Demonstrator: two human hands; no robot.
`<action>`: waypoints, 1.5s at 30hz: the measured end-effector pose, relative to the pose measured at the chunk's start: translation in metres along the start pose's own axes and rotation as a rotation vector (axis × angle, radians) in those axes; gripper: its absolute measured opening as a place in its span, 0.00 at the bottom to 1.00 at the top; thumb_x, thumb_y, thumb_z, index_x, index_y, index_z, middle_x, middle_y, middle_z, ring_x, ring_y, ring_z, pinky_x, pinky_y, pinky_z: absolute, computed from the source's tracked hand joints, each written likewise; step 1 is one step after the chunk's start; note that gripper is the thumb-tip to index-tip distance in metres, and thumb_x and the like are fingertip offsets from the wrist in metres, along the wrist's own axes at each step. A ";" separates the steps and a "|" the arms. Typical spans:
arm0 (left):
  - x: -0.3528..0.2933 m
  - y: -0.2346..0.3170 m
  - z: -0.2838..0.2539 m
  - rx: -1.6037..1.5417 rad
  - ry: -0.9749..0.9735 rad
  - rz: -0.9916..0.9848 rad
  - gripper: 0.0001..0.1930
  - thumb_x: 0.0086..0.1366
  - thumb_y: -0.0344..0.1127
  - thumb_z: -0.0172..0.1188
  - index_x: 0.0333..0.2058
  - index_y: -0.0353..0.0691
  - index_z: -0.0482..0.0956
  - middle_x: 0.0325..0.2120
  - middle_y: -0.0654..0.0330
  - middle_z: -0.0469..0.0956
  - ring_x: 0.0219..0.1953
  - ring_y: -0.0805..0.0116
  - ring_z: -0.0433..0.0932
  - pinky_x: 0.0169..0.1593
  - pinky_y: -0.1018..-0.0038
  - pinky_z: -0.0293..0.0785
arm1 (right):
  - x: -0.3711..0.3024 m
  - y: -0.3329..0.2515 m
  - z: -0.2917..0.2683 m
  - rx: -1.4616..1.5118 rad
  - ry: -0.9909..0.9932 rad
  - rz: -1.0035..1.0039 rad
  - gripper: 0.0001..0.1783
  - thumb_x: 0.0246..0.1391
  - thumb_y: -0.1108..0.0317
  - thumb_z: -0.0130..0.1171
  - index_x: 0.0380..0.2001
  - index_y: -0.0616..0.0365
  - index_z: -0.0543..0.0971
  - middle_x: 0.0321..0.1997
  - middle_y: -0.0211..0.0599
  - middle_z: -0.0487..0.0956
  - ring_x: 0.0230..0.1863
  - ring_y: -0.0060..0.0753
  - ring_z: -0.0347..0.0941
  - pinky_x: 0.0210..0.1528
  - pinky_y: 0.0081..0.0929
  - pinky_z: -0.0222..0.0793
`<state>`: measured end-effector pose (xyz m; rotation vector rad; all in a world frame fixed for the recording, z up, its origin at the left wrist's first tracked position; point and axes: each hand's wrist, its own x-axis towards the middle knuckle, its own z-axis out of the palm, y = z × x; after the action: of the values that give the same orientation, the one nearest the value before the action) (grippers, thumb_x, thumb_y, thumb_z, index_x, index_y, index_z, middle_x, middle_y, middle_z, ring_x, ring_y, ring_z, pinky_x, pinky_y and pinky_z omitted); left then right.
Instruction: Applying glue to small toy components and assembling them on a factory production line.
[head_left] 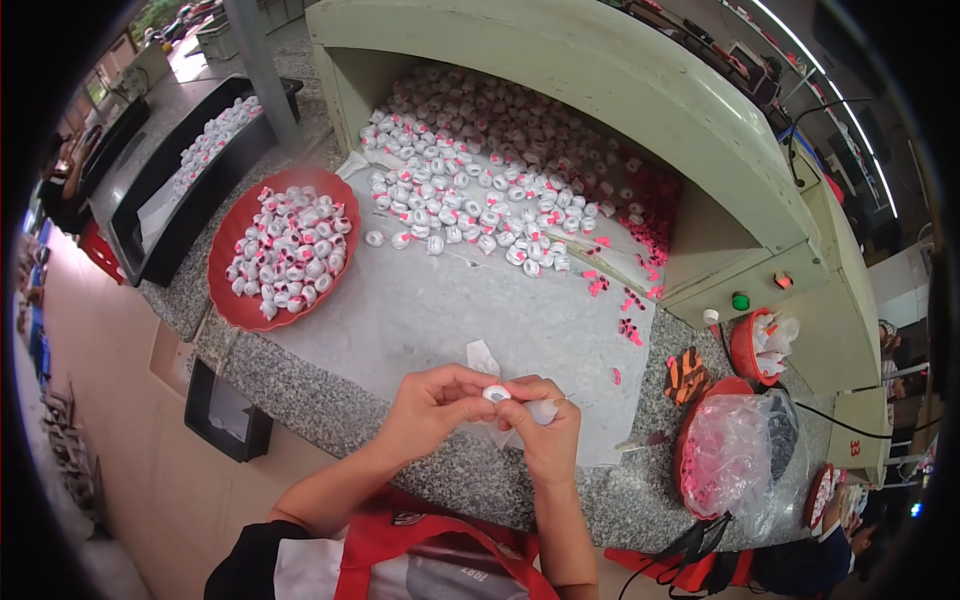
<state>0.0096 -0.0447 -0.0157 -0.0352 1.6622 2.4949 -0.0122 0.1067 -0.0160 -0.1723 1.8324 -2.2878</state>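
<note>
Over the front of the worktop, my left hand (430, 405) and my right hand (548, 432) meet at their fingertips. Between them they pinch a small white rounded piece (496, 394) with a dark centre, gripped from both sides. A white scrap of cloth or tissue (482, 357) sticks up behind the left fingers. Another pale, translucent bit (543, 411) shows at the right fingers; I cannot tell whether it is the same scrap. Beyond my hands lies a heap of similar white pieces (480, 205) with pink parts, spread inside a pale green metal hood (560, 60).
A red scalloped bowl (225, 290) full of white-and-pink pieces stands left. Loose pink parts (628, 328) lie right of the heap. At right are a red basket (742, 350), a plastic bag (735, 455) and orange-black strips (686, 376). Black trays (150, 270) sit at far left.
</note>
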 end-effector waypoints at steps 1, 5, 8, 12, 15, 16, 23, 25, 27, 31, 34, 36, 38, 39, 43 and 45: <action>0.000 0.002 -0.001 -0.021 0.017 -0.019 0.11 0.55 0.20 0.54 0.39 0.28 0.71 0.32 0.53 0.76 0.34 0.68 0.76 0.39 0.75 0.74 | 0.001 0.003 0.002 0.000 0.018 0.011 0.06 0.43 0.80 0.58 0.28 0.64 0.73 0.31 0.39 0.75 0.24 0.21 0.69 0.25 0.17 0.66; -0.001 0.013 -0.008 -0.029 0.066 -0.006 0.11 0.55 0.20 0.54 0.38 0.30 0.72 0.32 0.54 0.76 0.34 0.69 0.76 0.39 0.77 0.74 | 0.006 0.005 0.016 0.047 0.051 0.036 0.07 0.42 0.79 0.59 0.28 0.64 0.73 0.31 0.38 0.75 0.24 0.20 0.69 0.25 0.17 0.66; 0.008 0.024 -0.037 0.350 0.266 0.173 0.10 0.54 0.21 0.55 0.37 0.31 0.73 0.31 0.56 0.77 0.34 0.71 0.76 0.39 0.79 0.72 | 0.005 0.007 0.015 -0.191 0.110 -0.059 0.08 0.42 0.78 0.60 0.29 0.63 0.73 0.30 0.35 0.75 0.23 0.19 0.69 0.25 0.16 0.67; 0.040 0.061 -0.116 0.942 0.666 0.468 0.12 0.52 0.24 0.57 0.38 0.35 0.74 0.31 0.58 0.76 0.32 0.71 0.75 0.36 0.76 0.71 | -0.004 -0.011 0.003 -0.140 0.185 0.060 0.10 0.41 0.77 0.60 0.30 0.62 0.73 0.29 0.33 0.75 0.23 0.18 0.69 0.25 0.15 0.67; 0.070 0.050 -0.103 1.543 0.737 0.705 0.13 0.48 0.28 0.61 0.36 0.40 0.74 0.29 0.56 0.72 0.28 0.60 0.73 0.32 0.68 0.71 | -0.010 -0.006 0.004 -0.196 0.158 0.096 0.11 0.41 0.77 0.61 0.31 0.62 0.72 0.28 0.33 0.75 0.23 0.18 0.69 0.25 0.14 0.67; 0.084 0.035 -0.087 1.441 0.638 0.698 0.13 0.47 0.30 0.61 0.35 0.40 0.74 0.29 0.55 0.71 0.27 0.57 0.72 0.32 0.66 0.71 | -0.012 -0.005 0.007 -0.196 0.136 0.072 0.11 0.41 0.78 0.60 0.31 0.61 0.72 0.29 0.32 0.75 0.24 0.18 0.69 0.25 0.14 0.67; 0.109 0.004 -0.071 0.934 0.287 0.237 0.13 0.52 0.29 0.59 0.38 0.38 0.72 0.29 0.57 0.74 0.29 0.63 0.75 0.33 0.72 0.72 | -0.023 -0.004 -0.022 -0.253 0.229 -0.073 0.20 0.42 0.83 0.55 0.39 0.59 0.63 0.30 0.33 0.68 0.27 0.22 0.67 0.31 0.19 0.69; 0.077 0.009 -0.043 -0.062 -0.053 -0.056 0.18 0.56 0.26 0.54 0.46 0.38 0.68 0.34 0.55 0.75 0.32 0.67 0.76 0.35 0.76 0.73 | -0.017 -0.007 -0.026 -0.204 0.231 -0.116 0.21 0.42 0.84 0.54 0.40 0.59 0.62 0.31 0.36 0.69 0.29 0.25 0.69 0.33 0.21 0.70; 0.049 0.012 -0.019 -0.434 -0.172 -0.230 0.20 0.57 0.25 0.51 0.50 0.38 0.65 0.37 0.53 0.74 0.34 0.68 0.76 0.37 0.78 0.74 | -0.015 -0.020 -0.023 -0.158 0.202 -0.156 0.22 0.42 0.84 0.53 0.41 0.59 0.61 0.31 0.38 0.70 0.30 0.28 0.70 0.35 0.24 0.71; 0.045 0.011 0.015 -0.849 -0.247 -0.416 0.23 0.59 0.24 0.48 0.54 0.37 0.59 0.41 0.46 0.70 0.41 0.59 0.74 0.44 0.76 0.74 | -0.021 -0.044 -0.028 0.046 0.308 -0.111 0.21 0.42 0.82 0.55 0.41 0.63 0.63 0.34 0.47 0.74 0.31 0.36 0.75 0.31 0.25 0.72; 0.043 0.011 0.018 -0.825 -0.253 -0.418 0.22 0.59 0.24 0.48 0.53 0.33 0.60 0.41 0.46 0.70 0.44 0.55 0.72 0.48 0.75 0.72 | -0.028 -0.048 -0.028 -0.004 0.433 -0.137 0.18 0.43 0.74 0.57 0.40 0.63 0.67 0.30 0.44 0.75 0.23 0.25 0.71 0.23 0.16 0.66; 0.038 0.008 0.018 -0.809 -0.244 -0.377 0.21 0.59 0.24 0.48 0.52 0.32 0.60 0.41 0.46 0.70 0.46 0.54 0.71 0.48 0.75 0.72 | -0.032 -0.051 -0.030 -0.014 0.423 -0.118 0.18 0.43 0.74 0.57 0.39 0.64 0.68 0.29 0.41 0.74 0.22 0.23 0.69 0.23 0.14 0.65; 0.033 0.005 0.016 -0.852 -0.259 -0.326 0.19 0.58 0.25 0.49 0.50 0.33 0.64 0.41 0.48 0.70 0.45 0.55 0.72 0.48 0.76 0.72 | -0.036 -0.056 -0.024 -0.011 0.432 -0.102 0.18 0.40 0.70 0.58 0.37 0.64 0.70 0.26 0.33 0.72 0.21 0.19 0.65 0.24 0.13 0.62; 0.031 0.005 0.018 -0.850 -0.256 -0.321 0.19 0.58 0.25 0.49 0.50 0.33 0.64 0.41 0.48 0.70 0.45 0.55 0.72 0.48 0.76 0.72 | -0.036 -0.058 -0.021 -0.009 0.427 -0.102 0.18 0.40 0.70 0.58 0.37 0.64 0.70 0.26 0.33 0.72 0.21 0.19 0.65 0.24 0.13 0.62; 0.024 0.009 0.027 -0.286 -0.136 -0.071 0.19 0.55 0.21 0.53 0.47 0.32 0.66 0.41 0.52 0.69 0.44 0.61 0.72 0.48 0.76 0.71 | -0.043 -0.061 -0.010 -0.266 0.473 -0.386 0.18 0.38 0.69 0.60 0.35 0.64 0.71 0.26 0.33 0.72 0.24 0.20 0.66 0.27 0.16 0.63; 0.022 0.012 0.034 0.103 -0.103 0.127 0.19 0.53 0.19 0.54 0.46 0.31 0.67 0.41 0.53 0.69 0.44 0.63 0.72 0.47 0.76 0.71 | -0.049 -0.061 -0.011 -0.384 0.481 -0.468 0.17 0.38 0.69 0.60 0.34 0.64 0.72 0.27 0.33 0.73 0.25 0.21 0.67 0.29 0.17 0.63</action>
<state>-0.0113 -0.0157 0.0060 0.2128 1.7994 2.4492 0.0277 0.1413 0.0427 -0.1228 2.7268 -2.3830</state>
